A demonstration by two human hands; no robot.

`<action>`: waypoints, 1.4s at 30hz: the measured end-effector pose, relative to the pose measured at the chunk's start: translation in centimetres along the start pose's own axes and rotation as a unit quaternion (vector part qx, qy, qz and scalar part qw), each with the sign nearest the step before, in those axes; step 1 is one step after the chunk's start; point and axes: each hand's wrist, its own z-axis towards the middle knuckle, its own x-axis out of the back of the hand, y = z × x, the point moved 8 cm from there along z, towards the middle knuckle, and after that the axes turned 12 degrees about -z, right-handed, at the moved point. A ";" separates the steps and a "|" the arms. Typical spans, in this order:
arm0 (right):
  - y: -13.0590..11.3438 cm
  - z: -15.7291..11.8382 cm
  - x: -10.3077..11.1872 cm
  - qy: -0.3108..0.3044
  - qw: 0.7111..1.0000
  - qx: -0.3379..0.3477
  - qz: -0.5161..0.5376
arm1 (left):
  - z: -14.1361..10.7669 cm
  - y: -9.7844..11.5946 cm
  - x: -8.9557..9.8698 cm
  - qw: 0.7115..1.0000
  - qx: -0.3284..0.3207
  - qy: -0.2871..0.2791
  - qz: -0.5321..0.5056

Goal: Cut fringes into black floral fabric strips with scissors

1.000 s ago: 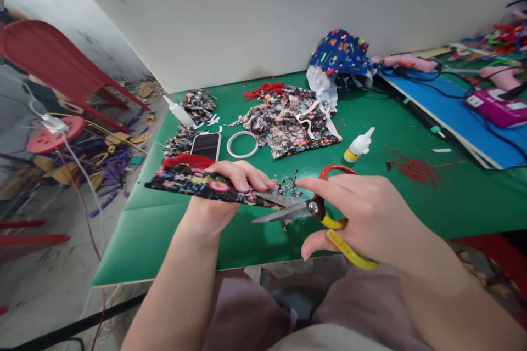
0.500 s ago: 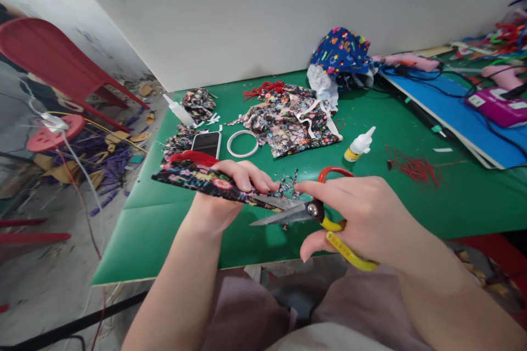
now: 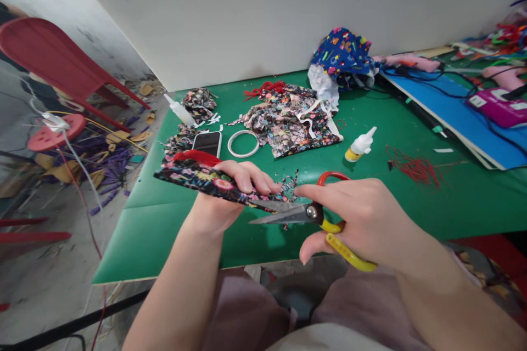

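Note:
My left hand (image 3: 230, 192) grips a folded piece of black floral fabric (image 3: 193, 178), its fingers on top, with a red patch (image 3: 196, 158) showing along the far edge. In my right hand (image 3: 362, 205) is a pair of scissors (image 3: 308, 213) with red and yellow handles. Their blades are parted and point left, the upper one lying against the fabric's near edge by my left fingertips. Small fabric snippets (image 3: 289, 181) lie on the green table just beyond the blades.
Beyond my hands lie floral fabric pieces (image 3: 288, 126), a white ring (image 3: 242, 144), a phone (image 3: 208, 143) and a glue bottle (image 3: 359, 146). Red threads (image 3: 415, 167), a blue board (image 3: 444, 115) and a purple device (image 3: 500, 105) are to the right. A red chair (image 3: 57, 57) stands left.
The fabric and scissor blades have shifted very slightly. The blades stay parted at the fabric's edge, and both hands keep their holds.

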 end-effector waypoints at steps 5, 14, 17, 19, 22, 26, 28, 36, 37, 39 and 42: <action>0.0 0.0 0.1 0.005 1.000 0.006 -0.008 | 0.0 0.0 -0.1 1.000 0.001 -0.006 0.001; -0.2 0.3 0.4 0.010 1.000 0.009 -0.015 | 0.1 0.0 -0.2 1.000 -0.001 -0.006 0.005; -0.2 0.2 0.3 0.008 1.000 0.012 -0.019 | 0.1 0.0 -0.1 1.000 0.000 -0.004 0.005; -0.3 0.2 0.1 -0.003 1.000 0.014 -0.027 | 0.1 0.0 -0.1 1.000 0.000 0.001 0.006; -0.2 0.1 -0.1 -0.026 0.998 0.006 -0.049 | 0.1 0.1 0.0 1.000 -0.003 0.007 0.005; 0.0 0.0 -0.3 -0.050 0.996 -0.009 -0.069 | 0.0 0.1 0.0 1.000 -0.006 -0.002 0.005; 0.1 -0.1 -0.5 -0.054 0.996 -0.011 -0.074 | 0.0 0.1 0.0 1.000 -0.008 -0.002 0.005; -0.2 0.0 -0.1 -0.020 0.996 -0.011 -0.089 | 0.0 -0.2 0.0 1.000 -0.004 0.004 0.021; -0.3 0.0 -0.1 -0.018 0.995 -0.011 -0.094 | 0.0 -0.2 0.0 1.000 -0.004 0.004 0.022; -0.3 0.0 0.0 -0.010 0.995 -0.009 -0.102 | 0.0 -0.3 0.1 1.000 -0.004 0.007 0.023; -0.4 0.0 0.2 0.006 0.994 -0.007 -0.108 | -0.1 -0.3 0.3 1.000 -0.002 0.016 0.022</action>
